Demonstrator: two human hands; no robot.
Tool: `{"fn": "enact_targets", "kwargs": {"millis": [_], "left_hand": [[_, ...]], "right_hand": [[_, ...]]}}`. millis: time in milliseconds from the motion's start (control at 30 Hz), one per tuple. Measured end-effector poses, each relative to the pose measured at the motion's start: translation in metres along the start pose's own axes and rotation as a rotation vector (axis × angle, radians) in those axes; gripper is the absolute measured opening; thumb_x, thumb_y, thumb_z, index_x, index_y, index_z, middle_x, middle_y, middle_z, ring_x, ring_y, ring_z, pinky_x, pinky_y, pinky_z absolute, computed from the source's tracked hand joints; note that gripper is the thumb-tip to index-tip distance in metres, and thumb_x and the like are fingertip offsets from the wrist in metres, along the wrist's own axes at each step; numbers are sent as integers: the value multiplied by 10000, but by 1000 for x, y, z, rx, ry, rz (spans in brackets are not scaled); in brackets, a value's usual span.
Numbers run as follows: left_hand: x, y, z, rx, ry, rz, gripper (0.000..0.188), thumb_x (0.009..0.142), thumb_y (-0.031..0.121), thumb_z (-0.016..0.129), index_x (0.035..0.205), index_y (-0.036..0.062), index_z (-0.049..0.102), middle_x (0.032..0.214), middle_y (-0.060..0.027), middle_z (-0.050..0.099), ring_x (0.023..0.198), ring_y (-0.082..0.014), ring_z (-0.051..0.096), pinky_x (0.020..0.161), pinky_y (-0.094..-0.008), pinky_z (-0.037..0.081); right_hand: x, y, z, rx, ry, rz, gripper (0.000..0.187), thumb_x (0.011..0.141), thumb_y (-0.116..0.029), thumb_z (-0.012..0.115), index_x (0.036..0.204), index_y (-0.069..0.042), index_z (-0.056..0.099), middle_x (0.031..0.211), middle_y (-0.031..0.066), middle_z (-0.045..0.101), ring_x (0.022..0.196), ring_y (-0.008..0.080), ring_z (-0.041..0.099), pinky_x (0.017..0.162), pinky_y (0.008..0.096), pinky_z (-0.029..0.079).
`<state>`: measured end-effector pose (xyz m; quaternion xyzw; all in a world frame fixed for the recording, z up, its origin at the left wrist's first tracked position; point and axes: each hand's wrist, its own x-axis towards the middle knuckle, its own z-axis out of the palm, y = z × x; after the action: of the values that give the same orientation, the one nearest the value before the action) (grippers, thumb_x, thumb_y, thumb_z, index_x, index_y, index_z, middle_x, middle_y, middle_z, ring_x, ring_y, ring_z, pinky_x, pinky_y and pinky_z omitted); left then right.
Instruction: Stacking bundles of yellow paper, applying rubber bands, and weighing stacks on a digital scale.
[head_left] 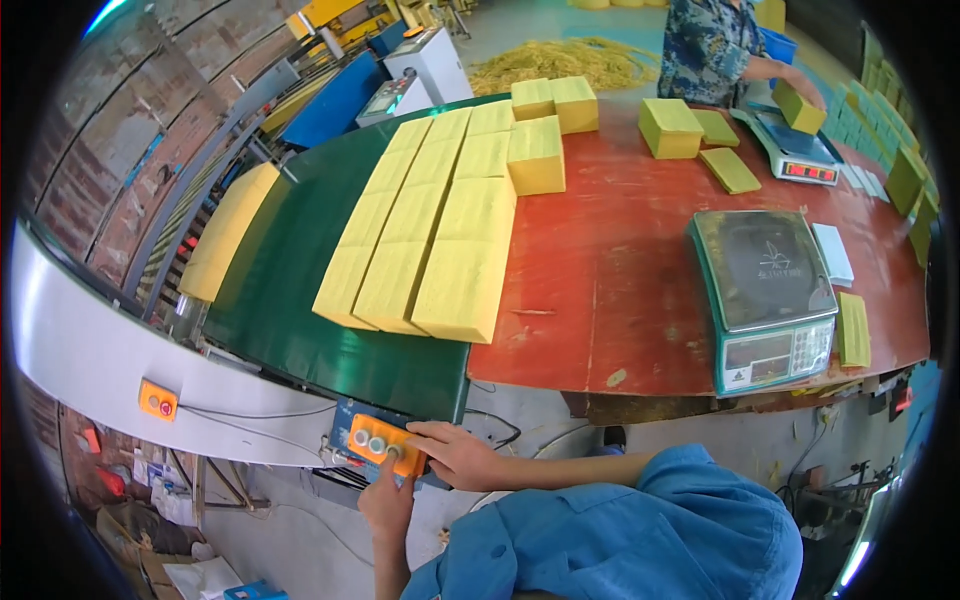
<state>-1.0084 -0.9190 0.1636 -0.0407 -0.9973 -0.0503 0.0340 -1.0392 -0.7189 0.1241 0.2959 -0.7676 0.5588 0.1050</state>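
Observation:
An orange push-button control box (385,442) with several round buttons sits at the near edge of the green conveyor belt (262,290). My left hand (388,505) reaches up from below, its index finger stretched onto the rightmost button and nothing held. From the right, my right hand (458,455) lies against the box's right end, fingers extended over its edge. Beyond the box, rows of yellow paper-like blocks (400,260) stand on the belt, close against the red tabletop (560,300).
A bench scale (770,270) and a smaller scale (800,150) stand on the red table. A co-worker's hand (803,90) holds a yellow block above the smaller one. More yellow blocks (670,128) lie nearby. Another orange button box (158,400) is on the white machine frame (90,340).

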Motion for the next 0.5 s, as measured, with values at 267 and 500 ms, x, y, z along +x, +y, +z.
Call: {"fn": "enact_targets", "kwargs": {"millis": [267, 500], "left_hand": [[53, 66, -61, 123, -75, 25, 442, 792, 331, 742, 1143, 71, 674, 667, -139, 653, 631, -355, 649, 618, -462, 500], [256, 339, -37, -394, 6, 776, 439, 879, 192, 678, 1270, 15, 584, 1197, -190, 611, 1093, -347, 595, 927, -420, 475]], "right_hand": [[-62, 34, -155, -25, 242, 117, 332, 829, -11, 607, 1159, -47, 616, 1208, 133, 631, 1075, 323, 629, 894, 401, 528], [-141, 77, -230, -60, 311, 380, 268, 789, 23, 649, 1051, -38, 654, 984, 142, 668, 875, 314, 672, 734, 388, 561]]}}
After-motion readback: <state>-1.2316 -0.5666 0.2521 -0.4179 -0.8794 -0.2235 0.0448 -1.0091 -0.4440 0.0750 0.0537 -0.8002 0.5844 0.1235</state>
